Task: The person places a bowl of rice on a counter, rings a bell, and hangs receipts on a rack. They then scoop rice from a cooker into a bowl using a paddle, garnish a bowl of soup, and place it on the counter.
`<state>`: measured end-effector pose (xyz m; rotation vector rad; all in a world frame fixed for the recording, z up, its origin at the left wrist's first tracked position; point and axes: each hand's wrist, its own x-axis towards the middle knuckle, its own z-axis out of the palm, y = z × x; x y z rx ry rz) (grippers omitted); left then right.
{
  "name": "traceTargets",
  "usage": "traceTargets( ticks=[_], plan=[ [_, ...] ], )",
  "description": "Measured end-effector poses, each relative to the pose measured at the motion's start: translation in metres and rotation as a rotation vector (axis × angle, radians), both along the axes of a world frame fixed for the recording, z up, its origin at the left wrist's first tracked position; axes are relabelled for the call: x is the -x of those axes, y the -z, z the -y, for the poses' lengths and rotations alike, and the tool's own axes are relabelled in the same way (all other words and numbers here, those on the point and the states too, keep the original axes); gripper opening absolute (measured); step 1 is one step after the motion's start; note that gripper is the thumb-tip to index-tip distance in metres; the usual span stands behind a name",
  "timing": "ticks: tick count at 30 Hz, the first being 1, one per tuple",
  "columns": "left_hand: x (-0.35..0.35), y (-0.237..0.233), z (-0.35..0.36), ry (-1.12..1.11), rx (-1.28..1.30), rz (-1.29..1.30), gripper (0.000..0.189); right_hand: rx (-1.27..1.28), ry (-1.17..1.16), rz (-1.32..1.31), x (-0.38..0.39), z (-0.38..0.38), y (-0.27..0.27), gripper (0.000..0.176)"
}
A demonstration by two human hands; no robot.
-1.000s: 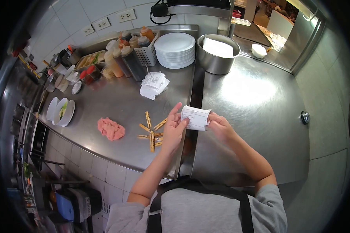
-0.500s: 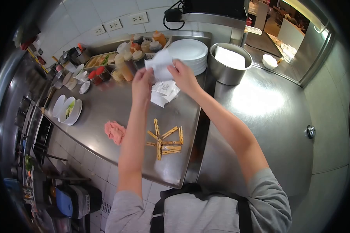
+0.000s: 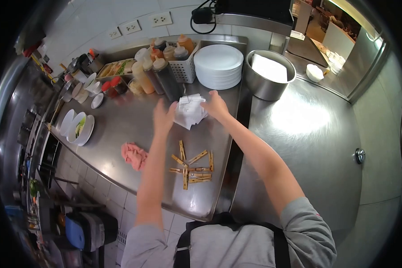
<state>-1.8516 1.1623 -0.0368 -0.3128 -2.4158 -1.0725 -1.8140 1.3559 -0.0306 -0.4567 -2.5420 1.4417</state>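
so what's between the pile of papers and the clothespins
Just a bare strip of metal counter between the papers and the clothespins; the head view shows it.

Bottles (image 3: 166, 76) and plate stack (image 3: 219, 67) block behind papers (image 3: 190, 110); bare steel between papers and clothespins (image 3: 192, 169).

Both forearms reaching forward; left hand (image 3: 164, 117) blurred, right hand (image 3: 216, 106) angled inward.
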Motion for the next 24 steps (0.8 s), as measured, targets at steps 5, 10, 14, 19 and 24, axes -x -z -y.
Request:
traceTargets(
  ticks=[5,10,14,19,24],
  plan=[
    [-0.079,0.023,0.12,-0.44,0.678,0.079,0.048,-0.062,-0.104,-0.216,-0.061,-0.009,-0.022,0.04],
    [-0.067,0.029,0.158,-0.13,-0.212,0.725,0.02,0.286,-0.478,-0.118,-0.087,0.058,-0.024,0.022],
    [-0.135,-0.063,0.075,-0.11,-0.236,0.075,0.031,0.534,-0.721,0.064,-0.1,0.105,-0.04,0.04],
    [-0.186,-0.078,0.01,0.062,0.031,-0.521,0.026,0.908,-0.833,0.38,-0.151,0.109,-0.1,0.037],
    [-0.167,-0.018,0.052,0.313,-0.634,-0.143,0.043,1.12,-0.658,0.189,-0.164,0.139,-0.052,0.017]
  ],
)
